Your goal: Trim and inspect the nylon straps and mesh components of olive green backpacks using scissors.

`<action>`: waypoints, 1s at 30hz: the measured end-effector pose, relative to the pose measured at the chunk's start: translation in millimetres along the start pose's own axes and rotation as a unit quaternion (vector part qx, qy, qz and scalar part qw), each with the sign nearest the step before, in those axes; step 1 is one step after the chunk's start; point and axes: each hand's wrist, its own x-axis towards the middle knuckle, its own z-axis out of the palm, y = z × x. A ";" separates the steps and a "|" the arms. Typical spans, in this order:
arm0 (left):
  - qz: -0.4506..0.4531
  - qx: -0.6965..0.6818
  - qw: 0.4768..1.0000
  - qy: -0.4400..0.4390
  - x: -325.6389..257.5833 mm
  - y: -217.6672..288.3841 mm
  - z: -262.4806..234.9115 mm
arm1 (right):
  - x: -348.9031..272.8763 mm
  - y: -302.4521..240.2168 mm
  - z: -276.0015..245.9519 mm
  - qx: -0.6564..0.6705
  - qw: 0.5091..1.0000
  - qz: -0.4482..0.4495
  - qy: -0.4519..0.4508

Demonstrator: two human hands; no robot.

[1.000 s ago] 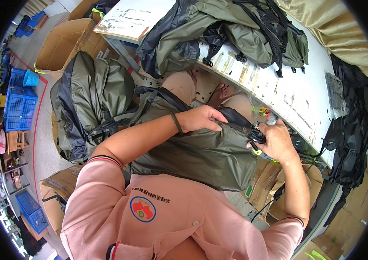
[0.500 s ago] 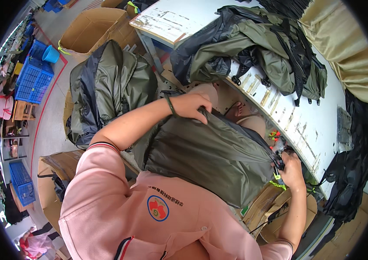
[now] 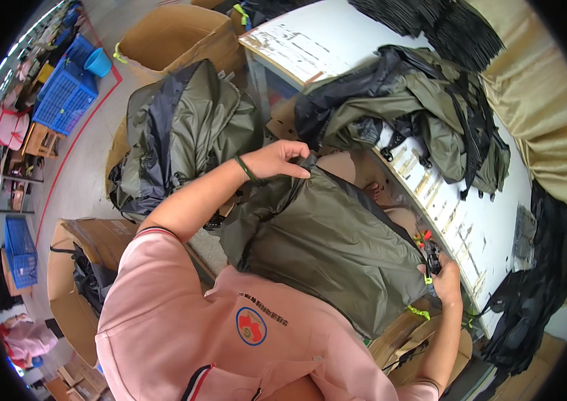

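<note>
An olive-green nylon fabric piece (image 3: 337, 247) with a dark edge lies spread across my lap. At its upper left corner my left hand (image 3: 280, 161) is closed, thumb and fingers pinching the cloth. My right hand (image 3: 446, 279) is closed at the far right end of the same edge. Between its fingers is a small black piece (image 3: 433, 258) with a neon-yellow bit below it; its exact kind is too small to make out. The edge is drawn fairly straight between both hands.
A heap of olive and black fabric (image 3: 186, 137) stands at the left. More such pieces (image 3: 424, 113) lie on the worn white table (image 3: 447, 207). Cardboard boxes (image 3: 170, 40) stand around me, and black straps (image 3: 544, 267) hang at the right.
My left hand has shifted slightly left along the cloth, its fingers now nearer the corner. My right hand has lowered a little. The view has turned slightly.
</note>
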 end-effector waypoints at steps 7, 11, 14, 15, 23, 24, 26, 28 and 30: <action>0.041 -0.107 0.988 0.105 -38.2 -2.0 28.8 | 50.2 -134.0 17.4 -0.018 0.986 -0.166 -0.017; 0.052 -0.122 0.981 0.138 -46.8 -3.4 36.3 | 68.7 -182.9 28.7 -0.053 0.969 -0.239 -0.036; 0.050 -0.101 0.984 0.138 -52.9 -0.8 38.0 | 74.6 -202.0 32.0 -0.056 0.964 -0.256 -0.048; 0.053 -0.101 0.982 0.151 -53.4 -3.5 37.7 | 75.4 -205.8 33.4 -0.050 0.961 -0.270 -0.042; 0.070 -0.093 0.981 0.153 -58.4 -6.1 38.2 | 76.5 -225.5 30.0 -0.073 0.949 -0.306 -0.023; 0.069 -0.091 0.981 0.154 -58.9 -5.9 38.3 | 77.1 -226.0 29.1 -0.083 0.948 -0.307 -0.029; 0.067 -0.090 0.981 0.155 -60.3 -4.9 38.2 | 76.7 -226.8 27.2 -0.093 0.947 -0.307 -0.036; 0.065 -0.089 0.982 0.156 -60.4 -5.5 38.3 | 75.7 -227.0 25.8 -0.102 0.948 -0.296 -0.050; 0.071 -0.089 0.982 0.148 -59.4 -6.5 38.1 | 74.4 -225.5 26.4 -0.108 0.948 -0.295 -0.042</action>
